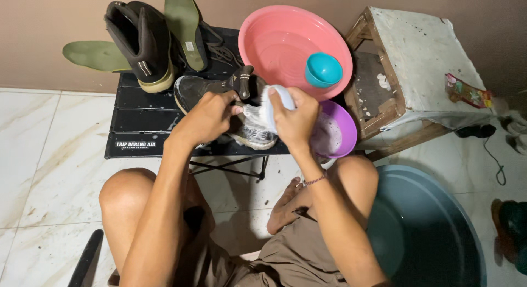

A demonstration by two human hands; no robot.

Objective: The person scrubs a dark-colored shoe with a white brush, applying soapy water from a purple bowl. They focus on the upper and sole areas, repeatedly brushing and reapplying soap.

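while the person sits low on the white tiled floor (38,155), a big dark teal tub (433,226) fills the lower right, just past the right knee. next in size, a worn wooden stool (417,51) with a chipped white top stands to the right, a small colourful packet (466,92) lying at its right edge. a low black folding table (137,122) sits in front of the knees against the wall. at its back right corner a pink basin (280,40) leans up, with a small teal cup (323,70) resting against it. at the back left corner a dark boot (140,42) stands upright, two green insoles (186,26) propped beside it. off the table's right edge sits a purple bowl (343,127) holding foamy water.

near the front edge of the table lies a dark shoe (219,92), soapy along its sole. the left hand (206,116) is curled around the shoe's side, gripping it firmly. the right hand (296,119) is wrapped tight on a white scrub brush (272,106), its bristles pressed into the foam on the shoe. a thin bracelet (315,180) circles the right wrist.
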